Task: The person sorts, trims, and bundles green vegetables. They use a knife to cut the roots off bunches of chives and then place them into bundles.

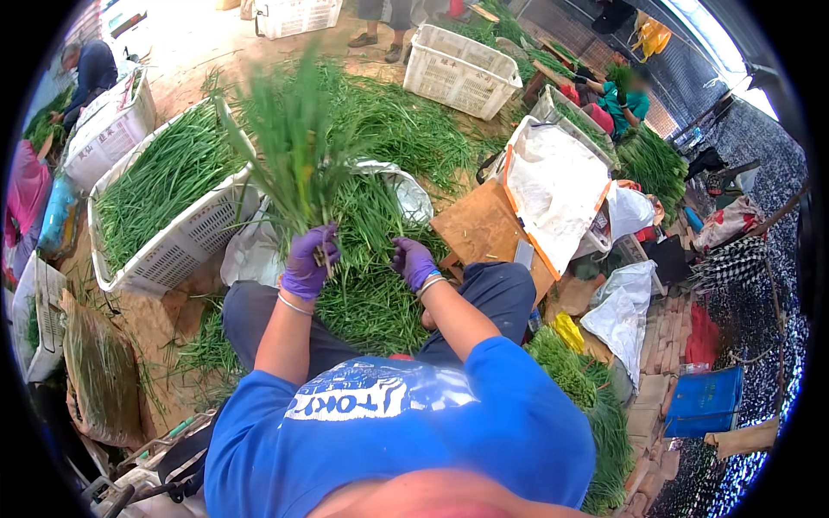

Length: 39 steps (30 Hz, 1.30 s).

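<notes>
Bare floor (194, 56) gives me open room beyond the heaped greens (371, 302), whose near part lies between two bent legs (492, 298). One full white crate (203, 242) walls in my left side; on the right stands a wooden worktop (471, 216), partly hidden by one white sheet (557, 173). One upright bundle of greens (302, 173), blurred at its tips, rises from my left hand (311, 262), fingers closed round the stems. My right hand (415, 262), near the bundle, has curled fingers; I cannot tell whether they pinch anything.
</notes>
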Tool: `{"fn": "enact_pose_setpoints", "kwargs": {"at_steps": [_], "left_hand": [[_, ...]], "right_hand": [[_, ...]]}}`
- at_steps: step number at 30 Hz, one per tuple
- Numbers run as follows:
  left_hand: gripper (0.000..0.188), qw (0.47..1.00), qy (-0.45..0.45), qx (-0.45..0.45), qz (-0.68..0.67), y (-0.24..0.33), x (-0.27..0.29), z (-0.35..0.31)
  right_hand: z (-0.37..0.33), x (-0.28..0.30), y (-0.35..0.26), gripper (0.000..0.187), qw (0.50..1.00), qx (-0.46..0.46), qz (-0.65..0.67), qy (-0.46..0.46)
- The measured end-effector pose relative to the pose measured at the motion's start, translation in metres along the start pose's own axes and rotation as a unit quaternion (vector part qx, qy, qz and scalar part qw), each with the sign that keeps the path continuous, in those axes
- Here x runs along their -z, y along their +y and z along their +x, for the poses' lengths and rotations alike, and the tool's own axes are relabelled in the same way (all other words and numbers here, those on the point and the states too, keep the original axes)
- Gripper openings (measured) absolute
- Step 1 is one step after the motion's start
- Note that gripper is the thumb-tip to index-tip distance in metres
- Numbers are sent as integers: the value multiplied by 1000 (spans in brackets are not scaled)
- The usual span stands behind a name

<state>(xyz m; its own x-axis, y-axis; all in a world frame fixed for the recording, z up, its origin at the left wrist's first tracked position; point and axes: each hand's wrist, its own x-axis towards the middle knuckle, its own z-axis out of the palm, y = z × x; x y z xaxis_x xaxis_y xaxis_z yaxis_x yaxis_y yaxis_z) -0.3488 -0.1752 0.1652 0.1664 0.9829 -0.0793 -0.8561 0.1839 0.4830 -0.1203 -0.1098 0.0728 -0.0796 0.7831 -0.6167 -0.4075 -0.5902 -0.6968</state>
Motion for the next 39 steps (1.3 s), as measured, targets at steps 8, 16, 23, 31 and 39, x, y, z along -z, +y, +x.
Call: {"fn": "enact_pose_setpoints", "kwargs": {"at_steps": [8, 16, 23, 31, 39], "left_hand": [[19, 996, -2, -90, -12, 24, -6, -7], [19, 997, -34, -60, -29, 13, 13, 2], [27, 994, 80, -61, 40, 10, -7, 1], [26, 989, 25, -14, 147, -1, -2, 8], [58, 896, -6, -57, 440, -85, 17, 30]], "right_hand": [[7, 44, 39, 9, 998, -42, -49, 23], [-1, 21, 25, 16, 998, -17, -14, -51], [-5, -2, -12, 49, 981, -85, -164, -62], [-36, -8, 17, 50, 923, -127, 39, -361], [-51, -33, 1, 59, 905, 0, 84, -417]]}}
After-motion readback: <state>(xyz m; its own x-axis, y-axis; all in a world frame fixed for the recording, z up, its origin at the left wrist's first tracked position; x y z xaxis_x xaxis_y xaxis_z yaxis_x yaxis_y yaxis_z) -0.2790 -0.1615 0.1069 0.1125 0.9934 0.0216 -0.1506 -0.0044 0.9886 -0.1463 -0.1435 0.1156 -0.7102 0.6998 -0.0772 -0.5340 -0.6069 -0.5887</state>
